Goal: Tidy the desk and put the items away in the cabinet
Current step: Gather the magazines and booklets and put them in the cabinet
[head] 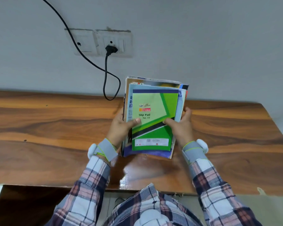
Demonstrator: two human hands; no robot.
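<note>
books and pads (pixel 154 118) sit stacked above the desk (pixel 55 121), our left hand (pixel 121 128) and right hand (pixel 180 128) clasping opposite edges, thumbs pinning the green cover, squaring them for the cabinet.

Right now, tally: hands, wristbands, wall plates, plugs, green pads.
Hands: 2, left hand, right hand
Wristbands: 2, left wristband, right wristband
Wall plates: 2, left wall plate, right wall plate
Plugs: 1, black plug
Green pads: 1, green slip pad
Total: 8
</note>
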